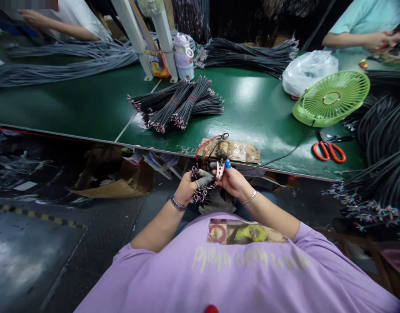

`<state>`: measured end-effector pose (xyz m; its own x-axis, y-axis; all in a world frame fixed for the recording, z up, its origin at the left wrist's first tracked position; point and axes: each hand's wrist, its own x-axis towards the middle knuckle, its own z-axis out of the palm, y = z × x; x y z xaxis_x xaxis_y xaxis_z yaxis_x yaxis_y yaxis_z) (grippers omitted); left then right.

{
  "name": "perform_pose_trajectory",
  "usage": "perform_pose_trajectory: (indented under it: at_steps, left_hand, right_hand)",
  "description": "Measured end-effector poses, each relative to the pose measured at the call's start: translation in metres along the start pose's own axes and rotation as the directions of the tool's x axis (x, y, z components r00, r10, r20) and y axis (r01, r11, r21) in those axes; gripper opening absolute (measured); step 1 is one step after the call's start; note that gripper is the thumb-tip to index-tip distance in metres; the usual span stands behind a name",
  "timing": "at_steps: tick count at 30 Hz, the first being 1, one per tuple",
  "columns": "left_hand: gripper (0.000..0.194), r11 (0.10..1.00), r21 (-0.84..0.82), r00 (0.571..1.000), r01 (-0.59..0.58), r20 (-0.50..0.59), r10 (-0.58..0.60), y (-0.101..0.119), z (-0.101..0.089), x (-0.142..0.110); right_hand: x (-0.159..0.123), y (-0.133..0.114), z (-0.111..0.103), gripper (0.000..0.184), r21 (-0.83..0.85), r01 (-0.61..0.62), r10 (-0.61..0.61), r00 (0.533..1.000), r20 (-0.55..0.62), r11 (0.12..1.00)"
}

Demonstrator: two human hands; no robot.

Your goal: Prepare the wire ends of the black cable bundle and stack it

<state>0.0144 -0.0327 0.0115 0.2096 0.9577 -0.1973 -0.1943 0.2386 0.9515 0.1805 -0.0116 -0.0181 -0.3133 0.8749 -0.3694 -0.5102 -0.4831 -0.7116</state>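
My left hand (188, 187) is closed around a bundle of black cables (200, 191) with stripped red and white wire ends, held just below the table's front edge. My right hand (231, 179) pinches a small white and red clip tool (220, 169) against the wire ends; a blue cap covers one fingertip. Both hands sit close together over my lap. A worn brown block (232, 150) with red and black leads lies on the table edge right above them.
Tied bundles of black cables (178, 102) lie mid-table on the green bench (89, 104). A green fan (332, 98), red-handled scissors (329, 151) and a white plastic bag (309, 69) are at right. More cable heaps at far right. Other people's arms work across the table.
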Motion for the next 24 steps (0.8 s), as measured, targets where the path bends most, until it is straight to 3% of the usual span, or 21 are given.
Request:
perform_pose_trajectory:
  at_steps: [3, 10, 19, 24]
  left_hand:
    - [0.022, 1.000, 0.003, 1.000, -0.002, 0.017, 0.002, -0.001, 0.001, 0.001]
    - [0.024, 1.000, 0.001, 1.000, -0.023, 0.007, 0.023, -0.006, 0.003, 0.004]
    - [0.024, 1.000, 0.003, 0.999, 0.016, 0.041, -0.016, -0.007, 0.004, -0.003]
    - [0.028, 0.995, 0.093, 0.997, 0.042, 0.055, -0.047, -0.015, 0.001, -0.005]
  right_hand:
    - [0.004, -0.002, 0.004, 0.040, 0.111, -0.041, 0.045, 0.998, -0.033, 0.993]
    - [0.005, 0.000, 0.007, 0.039, 0.155, -0.004, 0.012, 0.999, -0.046, 0.988]
    - [-0.002, 0.008, -0.008, 0.045, 0.216, -0.106, 0.097, 0.994, 0.049, 0.971]
    - [-0.013, 0.012, -0.015, 0.043, 0.253, -0.206, 0.182, 0.976, 0.115, 0.945]
